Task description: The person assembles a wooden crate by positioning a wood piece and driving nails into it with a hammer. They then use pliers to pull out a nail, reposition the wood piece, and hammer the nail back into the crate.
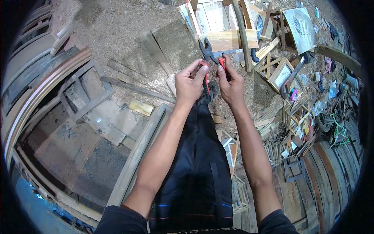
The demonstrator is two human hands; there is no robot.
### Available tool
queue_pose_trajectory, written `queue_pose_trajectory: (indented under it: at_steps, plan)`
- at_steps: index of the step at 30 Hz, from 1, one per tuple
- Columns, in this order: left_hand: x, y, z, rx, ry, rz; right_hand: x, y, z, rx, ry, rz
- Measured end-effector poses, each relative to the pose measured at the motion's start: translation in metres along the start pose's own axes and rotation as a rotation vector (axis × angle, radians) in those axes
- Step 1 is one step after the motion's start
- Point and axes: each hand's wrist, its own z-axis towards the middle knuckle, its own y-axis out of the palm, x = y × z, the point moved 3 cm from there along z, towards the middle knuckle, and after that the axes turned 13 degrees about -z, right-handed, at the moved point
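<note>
A pair of pliers (208, 51) with dark metal jaws and red handles is held up in front of me, its jaws spread apart and pointing away. My left hand (190, 84) is closed around one red handle, thumb pressed on it near the joint. The other handle is gripped in my right hand (231, 84), between thumb and bent fingers. Both handles stand apart from each other. Beneath my hands are my dark trousers and the dusty floor.
Wooden frames and boards (230, 38) lie ahead. A hand saw (288, 83) rests among wood pieces on the right, near a pink-and-white roll (293, 94). Long planks (311, 183) fill the lower right. A large wooden frame (142, 150) with panels stands on the left.
</note>
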Motion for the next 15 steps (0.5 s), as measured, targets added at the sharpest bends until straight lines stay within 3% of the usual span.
queue_pose_trajectory:
  at_steps: [7,15]
  plan:
    - [0.008,0.001,-0.002,-0.04,0.056,0.204,-0.005,0.0,-0.003,0.082,-0.009,0.009]
    - [0.005,0.006,-0.004,-0.059,0.061,0.224,-0.011,-0.008,-0.005,0.174,-0.073,-0.26]
